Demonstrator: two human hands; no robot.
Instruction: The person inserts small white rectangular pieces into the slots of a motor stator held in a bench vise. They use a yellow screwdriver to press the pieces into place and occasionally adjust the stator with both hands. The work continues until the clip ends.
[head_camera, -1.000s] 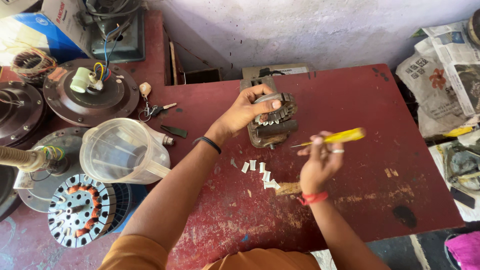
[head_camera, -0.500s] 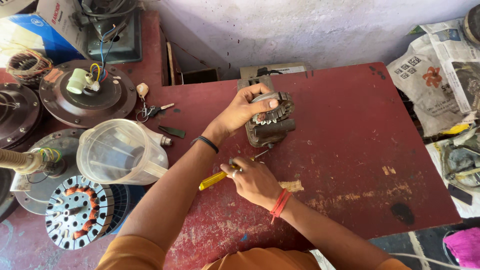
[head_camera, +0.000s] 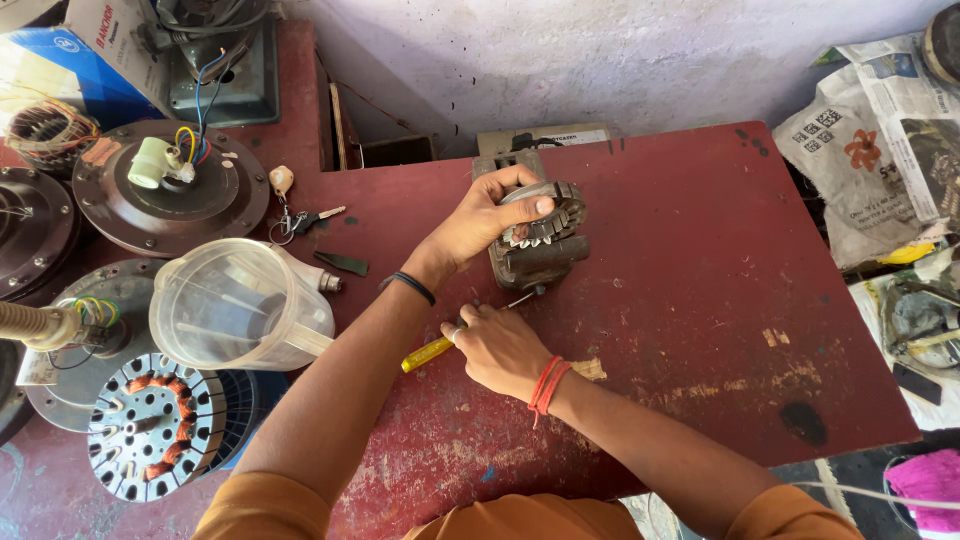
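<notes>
Left hand (head_camera: 490, 225) grip clamped atop motor stator (head_camera: 535, 250) | right hand (head_camera: 497, 345) grip clamped on yellow screwdriver (head_camera: 430, 352), tip below stator | likely heavy, rigid; hold iron core, not windings.

Single head-worn view, aimed steeply down and forward at the red surface (head_camera: 700, 300) from close above. The wall is seen at the top edge, both forearms entering from the bottom. Fan parts are framed at left, newspapers at right.
</notes>
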